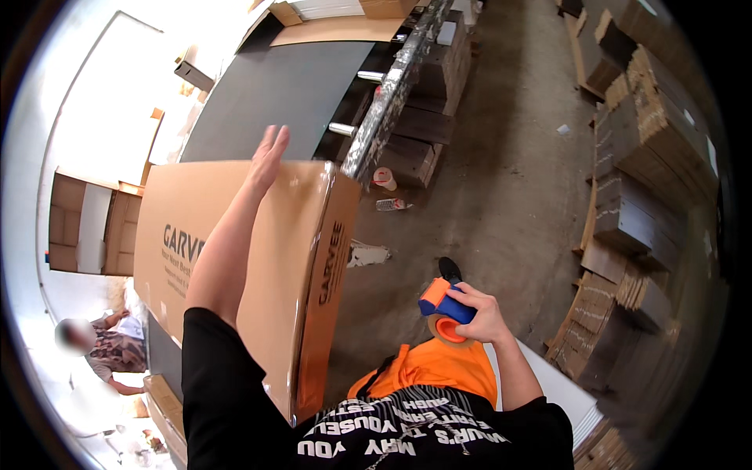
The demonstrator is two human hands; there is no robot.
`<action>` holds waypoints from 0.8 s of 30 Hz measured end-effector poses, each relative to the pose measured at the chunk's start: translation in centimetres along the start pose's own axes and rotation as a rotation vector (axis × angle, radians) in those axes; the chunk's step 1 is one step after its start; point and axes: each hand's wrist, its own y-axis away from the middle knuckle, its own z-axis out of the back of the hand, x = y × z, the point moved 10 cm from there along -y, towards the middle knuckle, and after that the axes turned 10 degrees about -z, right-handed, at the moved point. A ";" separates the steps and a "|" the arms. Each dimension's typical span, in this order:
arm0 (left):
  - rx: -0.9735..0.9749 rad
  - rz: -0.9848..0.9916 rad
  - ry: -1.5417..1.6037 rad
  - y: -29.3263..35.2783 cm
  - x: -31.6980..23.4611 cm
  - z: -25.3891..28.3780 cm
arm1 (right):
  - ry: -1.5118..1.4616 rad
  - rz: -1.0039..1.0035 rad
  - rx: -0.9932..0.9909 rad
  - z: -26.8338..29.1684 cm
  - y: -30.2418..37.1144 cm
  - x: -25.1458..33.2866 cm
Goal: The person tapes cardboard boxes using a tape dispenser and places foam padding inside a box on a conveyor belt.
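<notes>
A large brown cardboard box [282, 258] with dark print lies on a conveyor to my left, clear tape shining along its near right edge. My left hand [269, 157] reaches over its far edge, fingers stretched out and holding nothing; whether the palm touches the cardboard I cannot tell. In front of my waist, my right hand [482, 311] grips a blue and orange tape dispenser [446, 301] with a tape roll on it. The dispenser is apart from the box.
Beyond the box runs the dark conveyor belt [274, 94] with a metal side rail [388, 98]. Stacks of flat cardboard [650, 102] line the right side. A bottle [390, 204] and a tape roll [384, 178] lie on the floor. Another person [117, 345] is at the left.
</notes>
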 end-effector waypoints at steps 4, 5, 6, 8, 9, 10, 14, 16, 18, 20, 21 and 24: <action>0.941 -0.069 -0.418 -0.2 -5.8 -10.9 | -0.009 0.192 0.065 2.4 -8.6 1.3; 0.718 -0.363 -0.565 2.1 -5.8 -10.5 | -0.028 0.131 0.113 3.3 -10.1 2.8; 0.469 -0.663 -0.712 6.8 -6.7 -9.7 | -0.041 0.085 0.149 4.1 -12.1 4.4; 0.406 -0.445 -0.685 14.4 -5.5 -7.8 | -0.041 0.089 0.171 4.7 -15.8 4.6; 0.409 -0.295 -0.678 18.6 -4.5 -6.8 | -0.109 0.108 0.210 4.7 -17.6 5.0; 0.408 -0.139 -0.667 21.9 -3.6 -5.8 | -0.174 0.128 0.254 4.6 -19.4 5.5; 0.356 0.079 -0.516 23.5 -2.4 -4.9 | -0.416 0.118 0.576 1.0 -28.9 11.8; 0.026 0.047 -0.312 16.3 -3.5 -3.9 | -0.528 -0.038 0.759 -2.9 -34.1 14.9; 0.024 -0.132 -0.457 10.0 -5.2 -5.6 | -0.411 -0.108 0.926 -7.5 -37.8 18.3; 0.020 -0.324 -0.552 5.7 -6.1 -6.6 | -0.349 -0.225 1.121 -11.4 -39.0 20.3; 0.027 -0.305 -0.537 4.7 -5.5 -7.1 | -0.163 -0.220 1.230 -13.3 -37.6 20.2; -0.047 -0.350 -0.436 4.0 -5.8 -5.6 | 0.218 -0.012 1.379 -15.9 -34.6 19.2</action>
